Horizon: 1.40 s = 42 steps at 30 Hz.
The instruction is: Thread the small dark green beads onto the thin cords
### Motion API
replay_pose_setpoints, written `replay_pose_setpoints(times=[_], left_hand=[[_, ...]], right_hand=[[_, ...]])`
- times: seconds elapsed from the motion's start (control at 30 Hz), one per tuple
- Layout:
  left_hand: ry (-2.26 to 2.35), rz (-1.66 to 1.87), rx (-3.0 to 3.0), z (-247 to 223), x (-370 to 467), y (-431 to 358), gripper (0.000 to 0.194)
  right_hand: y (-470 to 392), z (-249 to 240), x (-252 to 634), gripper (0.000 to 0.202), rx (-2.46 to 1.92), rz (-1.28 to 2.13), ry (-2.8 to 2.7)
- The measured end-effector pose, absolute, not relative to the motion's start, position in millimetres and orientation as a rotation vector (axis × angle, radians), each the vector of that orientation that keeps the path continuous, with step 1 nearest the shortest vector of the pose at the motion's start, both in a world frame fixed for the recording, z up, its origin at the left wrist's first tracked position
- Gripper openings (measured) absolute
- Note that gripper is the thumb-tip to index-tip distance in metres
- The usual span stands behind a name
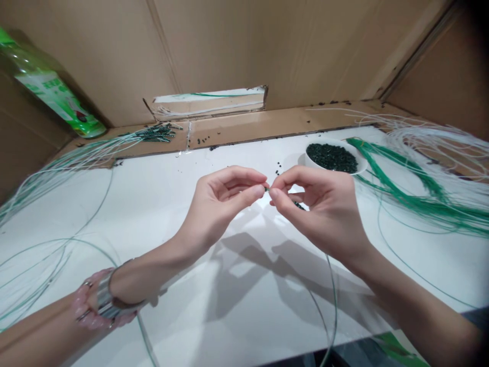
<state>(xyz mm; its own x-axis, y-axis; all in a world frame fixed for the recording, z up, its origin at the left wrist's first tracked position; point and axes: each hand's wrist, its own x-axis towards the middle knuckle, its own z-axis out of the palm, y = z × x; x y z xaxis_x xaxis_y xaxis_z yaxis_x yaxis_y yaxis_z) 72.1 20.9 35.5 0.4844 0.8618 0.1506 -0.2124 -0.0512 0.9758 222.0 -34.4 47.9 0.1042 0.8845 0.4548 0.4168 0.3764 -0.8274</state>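
Observation:
Above the middle of the white board [171, 204], my left hand [225, 199] pinches a tiny dark green bead [266, 189] between thumb and forefinger. My right hand [313, 204] meets it there, its thumb and forefinger pressed together at the bead's other side; what they hold is too small to make out. A green strand [335, 300] hangs below my right hand. Several dark beads [299, 205] show between the fingers of my right hand. Just behind that hand stands a white bowl [361, 165] filled with dark green beads [331, 157].
Green strands [412, 183] and white strands [439, 135] spread at the right. Strands with beaded ends [158, 133] lie at the back left, near a green bottle [57, 97]. Cardboard walls [229, 46] enclose the back and sides. Loose beads [202, 140] dot the back ledge.

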Motion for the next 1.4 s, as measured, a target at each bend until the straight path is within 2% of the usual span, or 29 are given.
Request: replay_pose_setpoints(times=[0.27, 0.47, 0.7, 1.4], left_hand=[[0.627, 1.013, 1.530, 38.1, 69.8, 23.4, 0.009], [0.697, 1.021, 1.545, 37.5, 69.5, 21.6, 0.001], [0.731, 1.051, 1.570, 38.5, 70.2, 20.6, 0.005], [0.701, 1.064, 1.597, 40.4, 69.9, 21.4, 0.002]], right_hand=[[-35.2, 47.1, 224.3, 0.011, -1.259, 0.495, -1.552], [-34.9, 48.0, 224.4, 0.012, -1.221, 0.380, -1.613], [-35.7, 48.5, 223.9, 0.013, -1.243, 0.278, -1.644], [-30.4, 52.7, 226.4, 0.014, -1.186, 0.874, -1.435]])
